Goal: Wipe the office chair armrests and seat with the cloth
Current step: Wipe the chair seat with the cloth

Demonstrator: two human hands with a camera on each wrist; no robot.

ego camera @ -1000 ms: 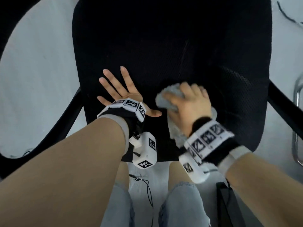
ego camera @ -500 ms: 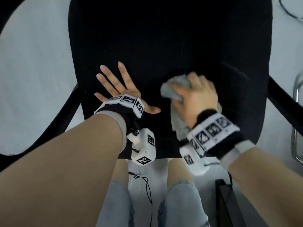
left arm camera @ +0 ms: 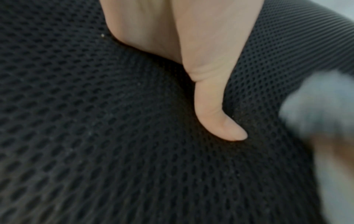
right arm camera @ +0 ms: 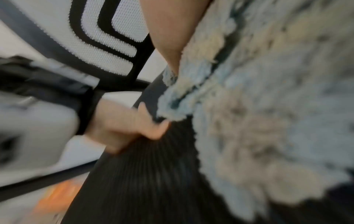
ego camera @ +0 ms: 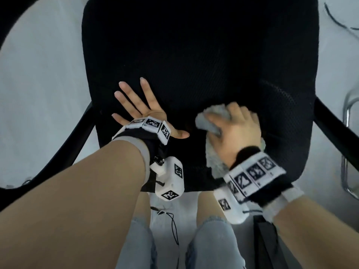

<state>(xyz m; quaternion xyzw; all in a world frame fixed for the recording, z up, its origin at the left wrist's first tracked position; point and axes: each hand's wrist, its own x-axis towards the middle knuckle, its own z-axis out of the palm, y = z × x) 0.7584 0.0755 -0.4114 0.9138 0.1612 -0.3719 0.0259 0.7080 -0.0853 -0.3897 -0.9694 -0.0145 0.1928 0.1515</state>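
The black mesh seat of the office chair fills the head view. My left hand lies flat on its front left part, fingers spread; its thumb presses into the mesh seat. My right hand grips a bunched grey cloth against the front right part of the seat. The fluffy cloth fills the blurred right wrist view, where my left hand also rests on the seat. Black armrests run along the left side and the right side.
A chrome tube frame stands at the right edge. A dark cable lies on the pale floor at top right. My legs in jeans stand at the seat's front edge, beside a black object.
My right hand has slid the cloth slightly right across the seat, first away from me, then back towards the front edge. The left hand has stayed flat in place.
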